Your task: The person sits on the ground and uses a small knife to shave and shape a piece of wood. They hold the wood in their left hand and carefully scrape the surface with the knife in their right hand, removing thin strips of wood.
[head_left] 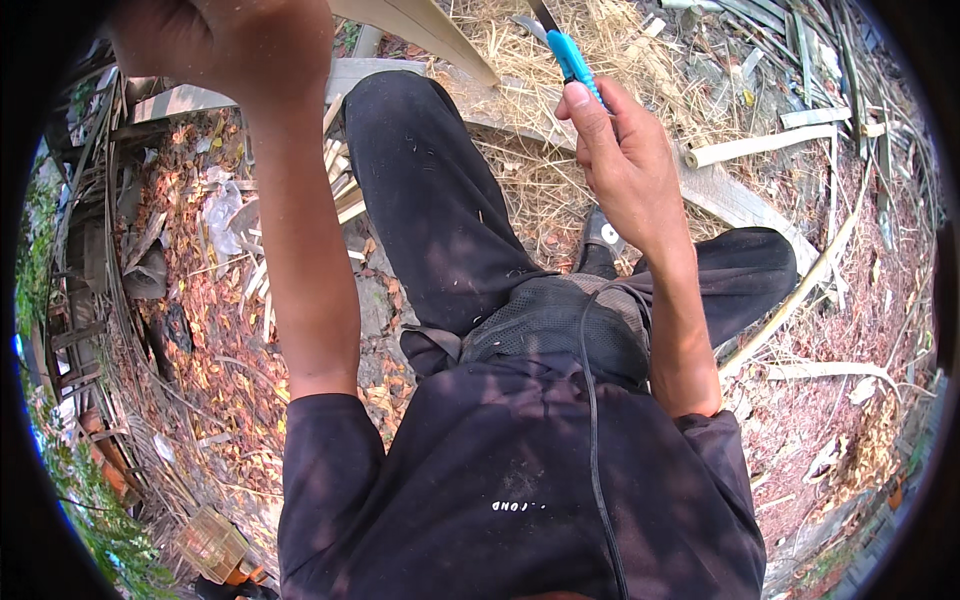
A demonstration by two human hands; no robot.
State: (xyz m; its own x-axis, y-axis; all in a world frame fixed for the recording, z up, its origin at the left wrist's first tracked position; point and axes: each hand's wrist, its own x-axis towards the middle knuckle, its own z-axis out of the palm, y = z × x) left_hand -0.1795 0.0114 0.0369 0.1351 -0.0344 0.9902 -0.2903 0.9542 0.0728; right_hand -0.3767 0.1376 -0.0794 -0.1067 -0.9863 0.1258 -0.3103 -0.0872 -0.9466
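Note:
My left hand is raised at the upper left, its fingers curled and partly cut off by the top edge of the view. A pale bamboo strip runs out from beside that hand and tapers to a point toward the middle. In my right hand is a blue-handled utility knife, with the thumb pressed along the handle. Its dark blade points up and to the left, passing out of view at the top. Blade and strip are apart.
Between my bent legs and beyond lie straw-like shavings and a flat plank. Bamboo poles and split pieces lie at the right. A clear plastic bag rests among dry leaves at the left. A black cord hangs down my shirt.

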